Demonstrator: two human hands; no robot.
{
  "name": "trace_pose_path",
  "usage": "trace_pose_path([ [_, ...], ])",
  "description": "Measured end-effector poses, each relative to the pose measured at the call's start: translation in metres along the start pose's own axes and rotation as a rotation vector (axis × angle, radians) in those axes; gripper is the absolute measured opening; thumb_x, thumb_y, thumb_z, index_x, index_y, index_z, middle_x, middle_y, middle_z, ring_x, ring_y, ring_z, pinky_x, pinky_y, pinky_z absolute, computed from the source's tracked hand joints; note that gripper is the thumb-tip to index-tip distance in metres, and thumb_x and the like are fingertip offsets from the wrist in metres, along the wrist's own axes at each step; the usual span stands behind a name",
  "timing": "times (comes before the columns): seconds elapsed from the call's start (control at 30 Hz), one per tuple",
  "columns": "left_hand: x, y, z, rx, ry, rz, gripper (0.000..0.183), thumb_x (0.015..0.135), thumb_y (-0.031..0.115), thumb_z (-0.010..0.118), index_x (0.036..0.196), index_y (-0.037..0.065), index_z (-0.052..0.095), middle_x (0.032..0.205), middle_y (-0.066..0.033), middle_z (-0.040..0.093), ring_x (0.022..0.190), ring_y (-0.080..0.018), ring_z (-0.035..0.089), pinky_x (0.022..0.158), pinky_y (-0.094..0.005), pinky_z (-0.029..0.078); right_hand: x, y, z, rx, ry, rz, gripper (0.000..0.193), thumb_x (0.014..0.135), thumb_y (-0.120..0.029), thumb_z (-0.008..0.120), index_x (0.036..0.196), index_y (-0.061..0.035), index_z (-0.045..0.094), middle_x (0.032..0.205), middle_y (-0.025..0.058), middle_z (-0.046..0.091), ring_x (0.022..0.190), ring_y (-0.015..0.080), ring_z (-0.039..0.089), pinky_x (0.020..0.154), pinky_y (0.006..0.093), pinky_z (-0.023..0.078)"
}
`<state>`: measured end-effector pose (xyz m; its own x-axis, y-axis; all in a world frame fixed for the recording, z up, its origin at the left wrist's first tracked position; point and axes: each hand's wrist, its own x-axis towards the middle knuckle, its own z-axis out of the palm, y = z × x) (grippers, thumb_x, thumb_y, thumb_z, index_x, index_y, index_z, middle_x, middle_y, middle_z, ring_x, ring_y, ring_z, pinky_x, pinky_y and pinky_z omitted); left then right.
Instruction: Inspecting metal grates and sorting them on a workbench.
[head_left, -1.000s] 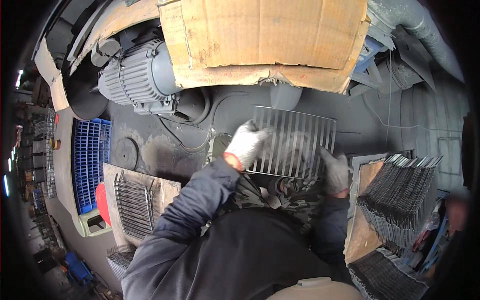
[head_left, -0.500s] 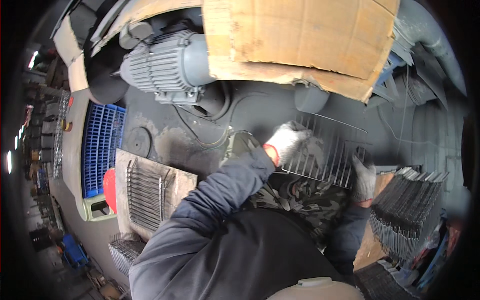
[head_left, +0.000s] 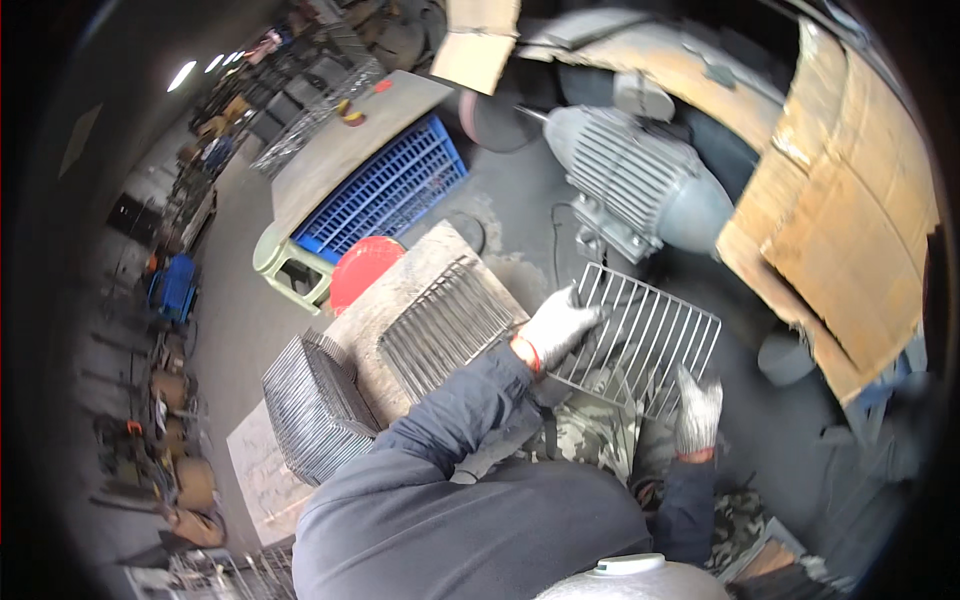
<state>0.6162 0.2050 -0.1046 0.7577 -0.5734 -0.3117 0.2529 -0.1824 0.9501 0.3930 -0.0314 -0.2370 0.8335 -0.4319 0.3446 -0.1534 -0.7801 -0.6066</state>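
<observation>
A rectangular wire rack point(head_left: 640, 345) with several parallel bars is held over my lap, tilted. My left hand point(head_left: 562, 328), in a whitish knitted glove with a red cuff edge, is closed on the rack's left side. At the lower right corner of the rack, my gloved right hand point(head_left: 698, 412) grips its edge; the fingers behind the bars are partly hidden. To the left of my left arm, more wire racks point(head_left: 447, 325) lie on a worn board point(head_left: 352, 328). Beside that board stands a thick stack of wire racks point(head_left: 315, 410).
Beyond the rack sits a grey finned motor point(head_left: 635, 175), with bent cardboard point(head_left: 850, 200) to its right. A blue plastic crate point(head_left: 385, 195), a red round stool top point(head_left: 366, 270) and a pale green plastic stool point(head_left: 290, 265) are at the left. Shelves line the far left.
My view has turned left, so the motor and cardboard now sit farther right and the stacked racks show more fully. Both hands still hold the wire rack, which has swung left with them.
</observation>
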Motion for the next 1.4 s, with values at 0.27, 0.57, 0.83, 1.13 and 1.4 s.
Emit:
trace_pose_path([
  [0.27,-0.064,0.016,0.021,0.596,-0.018,0.509,0.036,0.100,0.030,0.079,0.119,0.002,0.066,0.098,-0.0176,0.073,0.090,-0.0369,0.074,0.081,-0.0455,0.059,0.023,-0.126,-0.075,0.232,0.495,-0.045,0.079,0.091,-0.009,0.089,0.160,-0.0005,0.051,0.147,0.0209,0.067,0.141,0.0316,0.063,0.117,0.0443,0.052],
  [0.57,-0.086,0.013,0.066,0.582,0.450,1.070,0.092,0.078,0.030,0.098,0.156,0.006,0.054,0.152,-0.0260,0.059,0.142,-0.0495,0.057,0.120,-0.0608,0.045,0.003,-0.123,-0.102,0.508,0.316,0.159,0.021,0.101,0.000,0.076,0.121,0.0040,0.070,0.111,0.0169,0.078,0.097,0.0277,0.077,0.091,0.0392,0.064],
  [0.83,-0.069,-0.004,0.082,-0.594,0.049,0.266,0.068,0.103,0.015,0.082,0.157,0.002,0.044,0.140,-0.0192,0.062,0.128,-0.0236,0.064,0.105,-0.0367,0.057,-0.010,-0.118,-0.068,1.230,0.542,0.504,0.056,0.112,-0.009,0.066,0.161,0.0017,0.042,0.147,0.0233,0.064,0.126,0.0319,0.071,0.107,0.0520,0.061],
  [1.13,-0.059,-0.016,0.086,-0.249,0.086,0.250,0.030,0.100,0.008,0.085,0.117,0.001,0.060,0.101,-0.0044,0.066,0.089,-0.0094,0.064,0.076,-0.0308,0.057,-0.028,-0.091,-0.094,0.534,0.670,0.501,0.068,0.106,-0.005,0.071,0.168,-0.0017,0.043,0.164,0.0178,0.054,0.144,0.0295,0.057,0.120,0.0402,0.047],
  [1.4,-0.001,-0.073,0.165,0.079,-0.301,0.147,0.032,0.105,0.020,0.079,0.122,0.001,0.061,0.088,-0.0041,0.072,0.072,-0.0110,0.068,0.064,-0.0291,0.056,-0.053,0.000,-0.168,0.826,0.241,0.864,0.017,0.104,-0.008,0.077,0.119,-0.0014,0.074,0.106,0.0058,0.078,0.087,0.0148,0.072,0.077,0.0303,0.059],
])
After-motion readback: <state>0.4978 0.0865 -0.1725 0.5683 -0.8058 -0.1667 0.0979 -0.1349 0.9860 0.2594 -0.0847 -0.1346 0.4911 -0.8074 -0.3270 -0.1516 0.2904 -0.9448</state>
